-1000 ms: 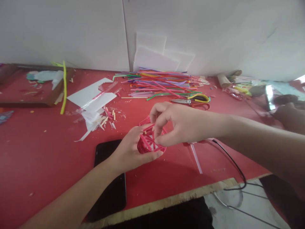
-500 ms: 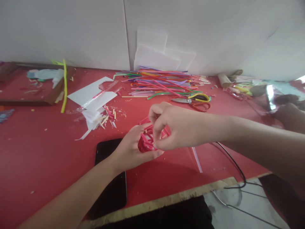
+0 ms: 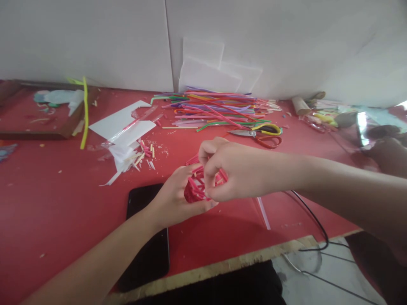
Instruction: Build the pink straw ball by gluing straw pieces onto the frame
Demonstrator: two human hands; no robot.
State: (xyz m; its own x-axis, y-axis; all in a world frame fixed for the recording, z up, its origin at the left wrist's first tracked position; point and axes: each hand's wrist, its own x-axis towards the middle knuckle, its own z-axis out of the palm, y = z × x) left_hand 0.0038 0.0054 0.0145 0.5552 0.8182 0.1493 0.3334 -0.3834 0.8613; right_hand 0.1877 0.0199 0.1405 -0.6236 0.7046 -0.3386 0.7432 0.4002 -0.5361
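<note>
Close to the front of the red table [image 3: 222, 241], a small pinkish-red craft piece [image 3: 193, 191] made of short straw-like sticks sits between my hands. My left hand [image 3: 178, 192] wraps round its left side, thumb along the near edge. Over its top and right side bends my right hand [image 3: 219, 169], fingers curled in a pinch; whatever the fingertips hold is hidden. Partly under my left forearm lies a black phone [image 3: 149, 250]. To the right of the craft piece a clear, pinkish strip [image 3: 263, 214] rests on the table.
Scissors [image 3: 257, 133] lie beyond my right hand, before a pile of coloured pipe cleaners [image 3: 216, 108]. White paper [image 3: 119, 120] and cut scraps [image 3: 144, 152] are left of it. A brown tray [image 3: 41, 136] stands far left. At right, another person's hand [image 3: 389, 154] rests near a shiny object.
</note>
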